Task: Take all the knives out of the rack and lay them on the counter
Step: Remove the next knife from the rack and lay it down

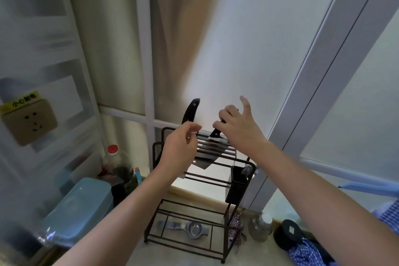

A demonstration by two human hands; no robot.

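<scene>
A dark wire knife rack (218, 181) stands on the counter (185, 255) against the wall. Two black-handled knives sit in its top slots. The left knife's handle (192, 110) sticks up free. My right hand (239, 125) wraps around the handle of the right knife (216, 134), a cleaver whose broad blade (205, 155) hangs down through the slots; thumb and little finger stick out. My left hand (181, 149) hovers at the rack's top left edge, fingers loosely curled, holding nothing that I can make out.
A black utensil holder (237, 183) hangs on the rack's right side. A metal strainer (194, 230) lies under the rack. A blue plastic box (79, 209) and a red-capped bottle (116, 164) stand left; a glass jar (260, 228) and a black lid (288, 233) right.
</scene>
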